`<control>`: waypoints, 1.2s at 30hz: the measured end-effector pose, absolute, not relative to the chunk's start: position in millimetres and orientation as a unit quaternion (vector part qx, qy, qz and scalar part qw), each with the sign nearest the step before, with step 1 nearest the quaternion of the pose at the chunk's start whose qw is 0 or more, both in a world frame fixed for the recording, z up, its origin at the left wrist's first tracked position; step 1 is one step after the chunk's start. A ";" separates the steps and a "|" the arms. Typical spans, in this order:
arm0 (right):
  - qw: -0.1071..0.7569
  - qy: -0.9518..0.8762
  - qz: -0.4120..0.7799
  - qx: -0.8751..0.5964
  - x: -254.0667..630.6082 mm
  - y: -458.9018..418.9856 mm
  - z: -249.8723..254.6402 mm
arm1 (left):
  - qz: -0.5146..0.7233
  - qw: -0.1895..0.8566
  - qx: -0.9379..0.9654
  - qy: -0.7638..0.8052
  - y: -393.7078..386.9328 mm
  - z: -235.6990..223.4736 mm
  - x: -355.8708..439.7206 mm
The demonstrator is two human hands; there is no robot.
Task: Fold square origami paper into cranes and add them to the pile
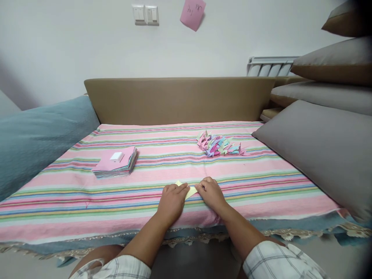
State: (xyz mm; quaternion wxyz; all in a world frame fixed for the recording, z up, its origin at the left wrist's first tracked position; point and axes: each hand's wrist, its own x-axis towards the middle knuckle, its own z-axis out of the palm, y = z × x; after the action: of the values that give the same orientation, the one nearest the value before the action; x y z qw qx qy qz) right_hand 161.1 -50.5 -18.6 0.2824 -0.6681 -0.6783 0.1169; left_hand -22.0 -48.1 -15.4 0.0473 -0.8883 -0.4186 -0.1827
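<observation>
A small pale yellow paper (190, 191) lies on the striped cloth (162, 162) near its front edge. My left hand (172, 202) and my right hand (210, 192) both press on it, fingers curled and pinching its edges from either side. Most of the paper is hidden under my fingers. Farther back on the left sits a stack of coloured paper squares (115, 162) with a small white piece on top. A pile of folded paper figures (219, 145) in pink, blue and green lies back right.
A teal cushion (37, 139) lies along the left side. Grey cushions (322, 147) are stacked at the right. A brown backrest (180, 99) stands behind the cloth. On the wall are two switches (145, 14) and a pink note (192, 13).
</observation>
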 end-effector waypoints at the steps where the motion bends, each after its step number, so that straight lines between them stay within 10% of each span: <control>1: 0.282 -0.677 0.117 -0.670 160.4 -50.9 -18.6 | -0.178 0.047 -0.888 -0.420 -48.1 -15.1 -22.0; 36: 0.354 -0.688 0.093 -0.627 167.6 -56.1 -18.9 | -0.191 0.095 -0.824 -0.526 -54.2 -8.2 -32.2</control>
State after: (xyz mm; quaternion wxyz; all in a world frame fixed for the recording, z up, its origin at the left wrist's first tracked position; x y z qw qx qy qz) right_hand 167.6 -56.1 -18.9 0.3543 -0.6268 -0.6878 0.0926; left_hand -32.2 -54.2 -8.2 0.0955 -0.8236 -0.5256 -0.1905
